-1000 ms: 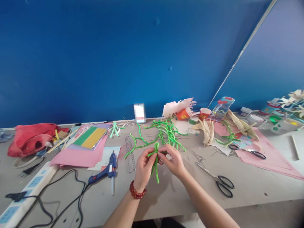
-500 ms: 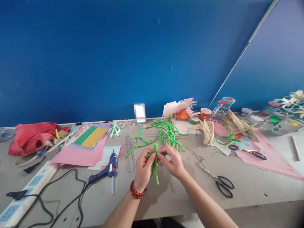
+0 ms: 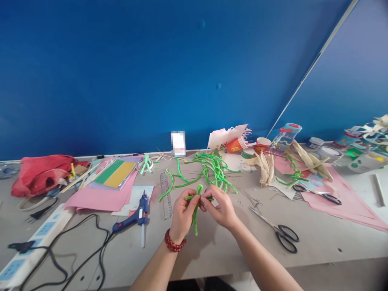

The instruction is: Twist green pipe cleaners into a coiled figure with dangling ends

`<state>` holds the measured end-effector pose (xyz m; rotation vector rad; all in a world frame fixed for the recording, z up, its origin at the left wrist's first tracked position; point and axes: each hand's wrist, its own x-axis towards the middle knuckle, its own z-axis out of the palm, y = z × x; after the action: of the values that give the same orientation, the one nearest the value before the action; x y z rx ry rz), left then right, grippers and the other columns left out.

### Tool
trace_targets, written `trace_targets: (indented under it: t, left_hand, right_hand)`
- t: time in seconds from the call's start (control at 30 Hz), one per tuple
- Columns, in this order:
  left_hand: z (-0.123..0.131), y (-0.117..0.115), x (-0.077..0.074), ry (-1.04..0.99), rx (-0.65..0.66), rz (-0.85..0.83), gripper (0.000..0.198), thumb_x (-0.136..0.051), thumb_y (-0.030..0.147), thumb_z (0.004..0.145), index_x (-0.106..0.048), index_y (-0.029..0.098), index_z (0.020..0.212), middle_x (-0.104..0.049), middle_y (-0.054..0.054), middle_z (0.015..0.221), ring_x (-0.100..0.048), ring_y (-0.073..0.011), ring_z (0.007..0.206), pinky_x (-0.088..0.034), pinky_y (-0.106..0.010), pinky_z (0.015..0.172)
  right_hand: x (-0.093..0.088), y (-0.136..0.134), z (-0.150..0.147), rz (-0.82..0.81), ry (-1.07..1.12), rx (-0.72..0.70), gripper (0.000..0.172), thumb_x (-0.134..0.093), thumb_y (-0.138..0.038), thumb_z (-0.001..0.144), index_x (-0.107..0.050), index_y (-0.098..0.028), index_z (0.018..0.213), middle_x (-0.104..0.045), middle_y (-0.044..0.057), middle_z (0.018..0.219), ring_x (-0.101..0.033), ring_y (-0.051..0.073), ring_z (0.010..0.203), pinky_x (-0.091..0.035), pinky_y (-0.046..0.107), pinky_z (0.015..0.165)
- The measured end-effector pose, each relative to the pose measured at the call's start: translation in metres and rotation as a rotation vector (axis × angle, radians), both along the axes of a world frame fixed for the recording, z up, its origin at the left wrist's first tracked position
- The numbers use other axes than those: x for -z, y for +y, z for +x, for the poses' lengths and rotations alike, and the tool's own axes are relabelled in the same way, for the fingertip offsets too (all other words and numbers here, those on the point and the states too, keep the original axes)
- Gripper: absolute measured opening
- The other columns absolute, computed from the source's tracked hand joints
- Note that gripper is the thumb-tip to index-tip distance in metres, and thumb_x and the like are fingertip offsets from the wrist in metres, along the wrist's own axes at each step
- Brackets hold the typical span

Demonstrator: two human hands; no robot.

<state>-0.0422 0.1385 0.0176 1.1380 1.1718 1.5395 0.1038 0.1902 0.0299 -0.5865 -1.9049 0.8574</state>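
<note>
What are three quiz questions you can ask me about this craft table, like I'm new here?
1. Which hand wears the red bead bracelet?
2. True or false: the ruler lies between the blue hot glue gun and the hands.
3. What does the right hand pinch? A) scissors B) a green pipe cleaner C) a paper cup

Key: 1) the left hand; 2) true; 3) B

Loose pipe cleaners (image 3: 213, 169) on table (image 3: 230, 250), behind left hand (image 3: 182, 214) and right hand (image 3: 220, 209); ruler (image 3: 165, 195) and glue gun (image 3: 138, 218) left; scissors (image 3: 283, 234) right.
</note>
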Motion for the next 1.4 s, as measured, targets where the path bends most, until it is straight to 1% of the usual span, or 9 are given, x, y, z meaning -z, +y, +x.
trace_targets:
  t: [0.13,0.33,0.5,0.7,0.93,1.0,1.1,1.27,1.4]
  left_hand:
    - [0.004,-0.004,-0.002,-0.002,-0.047,0.054,0.021,-0.063,0.037,0.092,-0.061,0.017,0.087,-0.061,0.002,0.064,-0.058,-0.0120,0.059,-0.044,-0.022,0.059]
    - [0.009,-0.004,0.001,-0.273,0.083,0.037,0.019,-0.063,0.036,0.092,-0.058,0.018,0.089,-0.062,0.003,0.060,-0.058,-0.0108,0.053,-0.045,-0.022,0.056]
    - [0.008,0.001,-0.001,-0.386,0.115,-0.052,0.027,-0.074,0.039,0.083,-0.058,0.018,0.089,-0.065,0.003,0.060,-0.058,-0.0104,0.051,-0.045,-0.022,0.054]
    - [0.006,0.002,-0.006,-0.398,0.174,-0.087,0.031,-0.075,0.042,0.081,-0.058,0.017,0.087,-0.068,-0.001,0.059,-0.057,-0.0113,0.047,-0.043,-0.022,0.048]
    - [0.005,-0.001,-0.005,-0.308,0.188,-0.051,0.027,-0.073,0.039,0.084,-0.059,0.016,0.086,-0.070,-0.001,0.065,-0.061,-0.0109,0.052,-0.047,-0.022,0.054]
    - [0.006,-0.003,-0.006,-0.268,0.163,-0.026,0.026,-0.072,0.039,0.085,-0.060,0.017,0.087,-0.070,-0.001,0.068,-0.061,-0.0107,0.053,-0.048,-0.022,0.055]
    - [0.008,-0.005,-0.008,-0.175,0.110,0.051,0.022,-0.070,0.037,0.087,-0.062,0.017,0.088,-0.069,-0.001,0.074,-0.061,-0.0105,0.056,-0.050,-0.023,0.056]
    - [0.007,-0.006,-0.011,-0.008,0.048,0.136,0.016,-0.066,0.032,0.090,-0.065,0.016,0.089,-0.067,-0.001,0.076,-0.062,-0.0107,0.060,-0.051,-0.023,0.060]
    - [0.005,-0.007,-0.009,0.072,0.028,0.158,0.015,-0.063,0.031,0.092,-0.064,0.016,0.089,-0.067,-0.001,0.076,-0.063,-0.0115,0.062,-0.051,-0.023,0.061]
  right_hand:
    - [-0.004,-0.004,0.000,-0.019,0.023,-0.021,0.018,-0.052,-0.019,0.094,-0.053,-0.024,0.077,-0.063,0.000,0.067,-0.058,0.017,0.064,-0.045,0.031,0.068]
    - [-0.005,-0.006,-0.003,-0.114,0.098,-0.075,0.022,-0.053,-0.024,0.096,-0.052,-0.023,0.074,-0.062,-0.002,0.063,-0.059,0.015,0.060,-0.047,0.031,0.067]
    - [0.000,-0.003,0.000,-0.171,0.123,-0.048,0.023,-0.058,-0.028,0.094,-0.054,-0.022,0.072,-0.061,-0.001,0.063,-0.059,0.014,0.058,-0.048,0.030,0.066]
    - [-0.008,0.002,0.007,-0.285,0.200,0.016,0.022,-0.058,-0.040,0.094,-0.065,-0.019,0.092,-0.065,0.004,0.078,-0.062,0.016,0.068,-0.052,0.028,0.063]
    - [-0.031,-0.003,0.011,-0.196,0.064,0.058,0.010,-0.065,-0.024,0.089,-0.066,-0.021,0.099,-0.069,0.004,0.086,-0.067,0.016,0.075,-0.056,0.029,0.071]
    - [-0.032,-0.007,0.008,-0.255,0.101,0.068,0.004,-0.065,-0.023,0.089,-0.063,-0.021,0.091,-0.067,0.002,0.079,-0.066,0.015,0.069,-0.055,0.028,0.066]
    - [-0.027,-0.011,0.002,-0.369,0.203,0.010,0.012,-0.066,-0.026,0.089,-0.059,-0.020,0.081,-0.062,0.000,0.074,-0.063,0.013,0.060,-0.054,0.027,0.060]
    - [-0.022,-0.012,-0.006,-0.512,0.332,-0.081,0.018,-0.070,-0.030,0.087,-0.057,-0.020,0.078,-0.059,-0.002,0.075,-0.062,0.011,0.056,-0.051,0.025,0.053]
    - [-0.021,-0.010,-0.008,-0.535,0.347,-0.099,0.019,-0.070,-0.031,0.087,-0.057,-0.020,0.079,-0.057,-0.003,0.072,-0.062,0.012,0.054,-0.050,0.025,0.052]
